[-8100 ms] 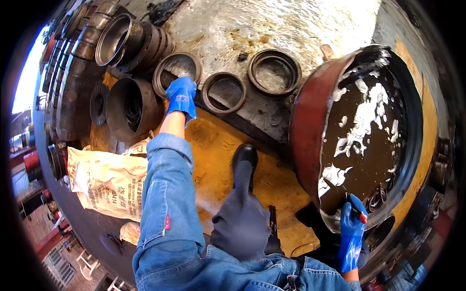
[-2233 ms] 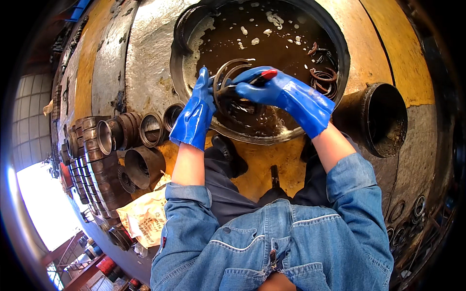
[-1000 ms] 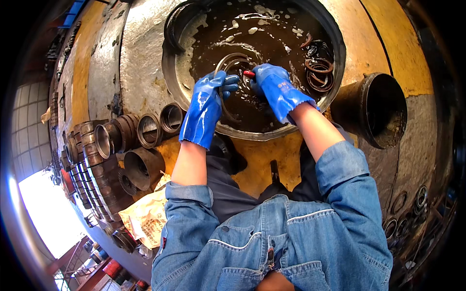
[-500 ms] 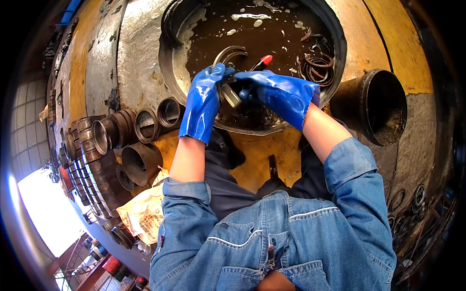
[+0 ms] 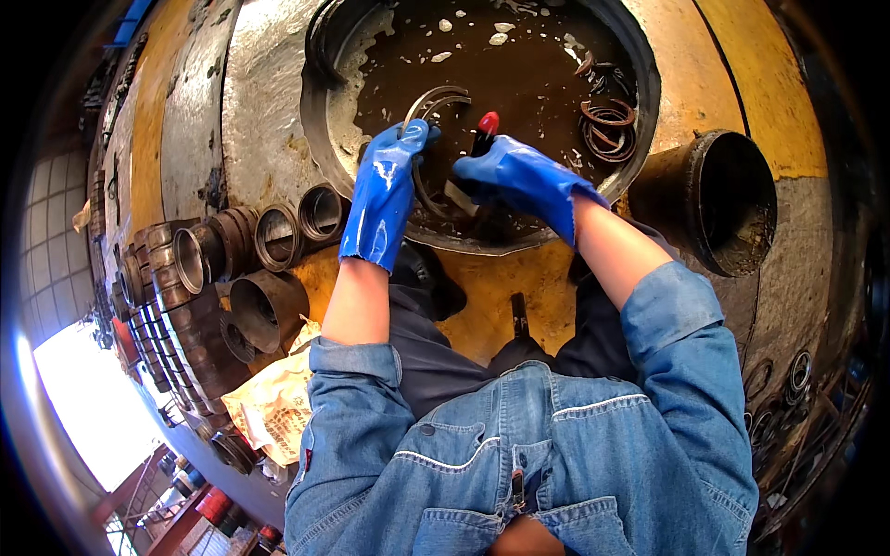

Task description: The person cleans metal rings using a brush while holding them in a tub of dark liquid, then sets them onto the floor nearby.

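Blue gloves (image 5: 375, 218) cover both hands that I watch from far away. The left hand (image 5: 385, 169) has its fingers curled round a thin metal ring (image 5: 434, 95), pinching its left side. There may be two rings together; I cannot tell. The ring seems tilted, over the near left part of the big round tub (image 5: 319, 107). Its low end is down by the brown liquid (image 5: 505, 74), and I cannot see if it touches.

The right hand (image 5: 528, 178) is wrapped tight round a tool (image 5: 482, 142) with a black handle and a red end. The red end points up, and the other end points down, inside the tub's near edge, just beside the ring.

What could go wrong? The gloves look wet and shiny, so I think the ring could slip out and sink. The liquid is too dark for me to see it then. If the right hand pushes too hard, the tool could skid off the thin ring and poke the left glove. A rough shove could splash liquid over the near edge. A loose heap of rings (image 5: 609, 128) sits by the tub's right edge, so a dropped ring could get mixed up.
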Tool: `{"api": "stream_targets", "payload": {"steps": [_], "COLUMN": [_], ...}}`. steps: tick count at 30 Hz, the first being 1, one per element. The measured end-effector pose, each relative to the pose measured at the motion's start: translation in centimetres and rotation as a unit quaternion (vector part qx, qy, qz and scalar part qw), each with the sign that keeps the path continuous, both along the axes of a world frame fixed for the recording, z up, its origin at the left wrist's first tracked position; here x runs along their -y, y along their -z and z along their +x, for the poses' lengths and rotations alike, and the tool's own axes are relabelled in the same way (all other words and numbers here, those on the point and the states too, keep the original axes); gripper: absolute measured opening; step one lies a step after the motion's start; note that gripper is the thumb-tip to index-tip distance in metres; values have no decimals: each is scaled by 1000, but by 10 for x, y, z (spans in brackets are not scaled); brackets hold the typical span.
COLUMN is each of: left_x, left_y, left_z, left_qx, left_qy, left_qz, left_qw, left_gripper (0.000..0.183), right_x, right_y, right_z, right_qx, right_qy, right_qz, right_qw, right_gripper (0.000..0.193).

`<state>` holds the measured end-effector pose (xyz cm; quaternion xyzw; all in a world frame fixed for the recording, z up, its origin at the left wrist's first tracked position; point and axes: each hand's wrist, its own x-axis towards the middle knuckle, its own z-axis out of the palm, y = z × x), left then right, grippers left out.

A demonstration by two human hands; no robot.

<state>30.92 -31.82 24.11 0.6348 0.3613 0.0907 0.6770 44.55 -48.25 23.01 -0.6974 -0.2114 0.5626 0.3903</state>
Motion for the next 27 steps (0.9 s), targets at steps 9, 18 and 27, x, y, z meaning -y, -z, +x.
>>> {"api": "stream_targets", "payload": {"steps": [9, 18, 27], "left_x": [-7, 46, 27], "left_y": [-14, 2, -4], "left_z": [21, 40, -9], "left_qx": [2, 135, 85], "left_qy": [58, 51, 26], "left_qz": [-273, -221, -202], "left_qw": [960, 965, 975], "left_gripper": [47, 42, 45], "right_x": [-29, 18, 31], "right_y": [1, -15, -66], "right_z": [22, 72, 70], "right_qx": [277, 322, 151], "right_qy": [-119, 131, 236], "right_qz": [-257, -146, 83], "right_qw": [918, 926, 956], "right_gripper": [45, 43, 38]}}
